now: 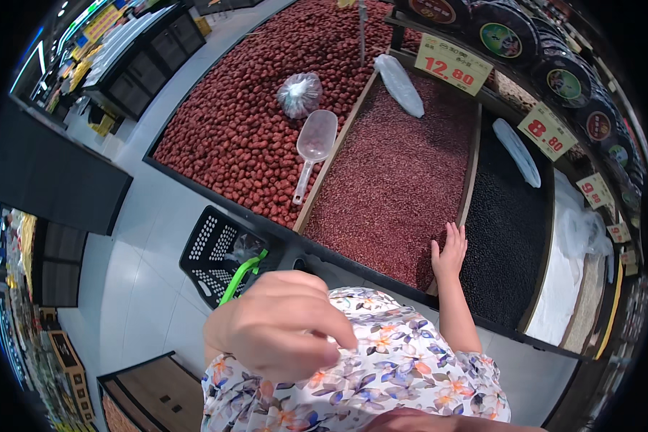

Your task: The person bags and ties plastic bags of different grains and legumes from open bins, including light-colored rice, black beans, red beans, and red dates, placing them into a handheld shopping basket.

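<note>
My left hand [277, 324] is raised close in front of me with its fingers curled in. Their inner side is hidden, and I cannot make out anything in them. Just behind it runs the green handle [242, 275] of a black shopping basket [207, 248]; whether the hand or arm touches the handle, I cannot tell. My right hand [450, 250] lies with fingers stretched out at the near end of the wooden divider [469, 189], between small red beans [396, 173] and black beans [504, 237]. It holds nothing.
Red dates [230, 137] fill the left bin, with a clear plastic scoop [315, 144] and a bundled plastic bag [299, 95] on top. Bagged scoops [399, 85] lie on the beans. Price signs [453, 63] and round dark packages [500, 36] line the far side.
</note>
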